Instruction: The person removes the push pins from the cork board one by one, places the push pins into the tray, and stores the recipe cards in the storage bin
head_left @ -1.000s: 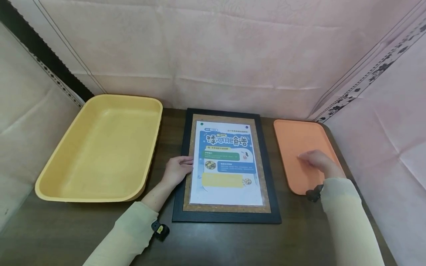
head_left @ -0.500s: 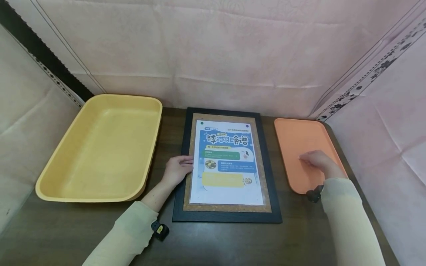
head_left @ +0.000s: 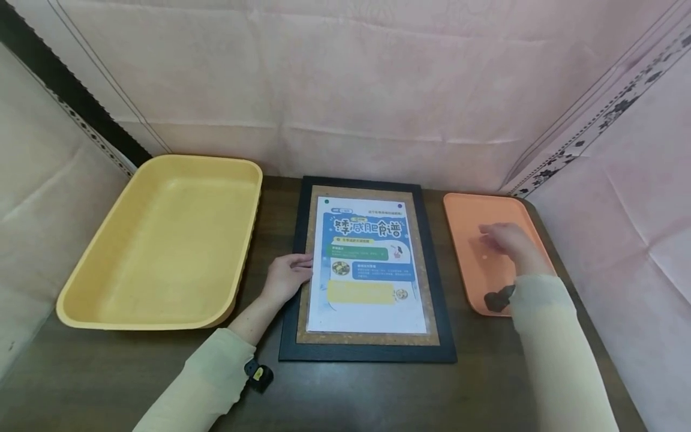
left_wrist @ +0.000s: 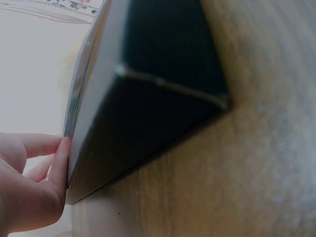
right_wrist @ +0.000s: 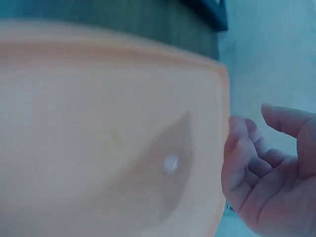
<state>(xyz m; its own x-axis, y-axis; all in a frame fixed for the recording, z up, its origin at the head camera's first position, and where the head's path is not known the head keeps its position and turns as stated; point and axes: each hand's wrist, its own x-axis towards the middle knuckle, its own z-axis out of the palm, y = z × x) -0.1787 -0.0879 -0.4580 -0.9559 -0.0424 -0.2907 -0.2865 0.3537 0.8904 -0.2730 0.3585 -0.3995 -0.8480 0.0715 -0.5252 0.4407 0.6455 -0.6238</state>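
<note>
A poster [head_left: 367,312] with blue, green and yellow print lies on a black-framed cork board [head_left: 367,338]. Green and purple round pin heads [head_left: 326,202] mark its top corners. My left hand [head_left: 286,279] rests over the board's left border, its fingertips at the poster's left edge. On the right, my right hand [head_left: 507,240] hovers over an orange tray [head_left: 464,222]. In the right wrist view its fingers [right_wrist: 239,148] are loosely bent, the thumb stands apart, and nothing shows between them. A small whitish, shiny piece [right_wrist: 171,164] lies on the tray.
A large yellow tray [head_left: 162,252] stands at the left of the dark wooden table [head_left: 345,396]. Pale cloth [head_left: 345,78] hangs behind and along both sides. The board lies between the two trays.
My right hand has risen from the orange tray's surface and shifted slightly up and left, its fingers loosened. My left hand and the poster stay where they were.
</note>
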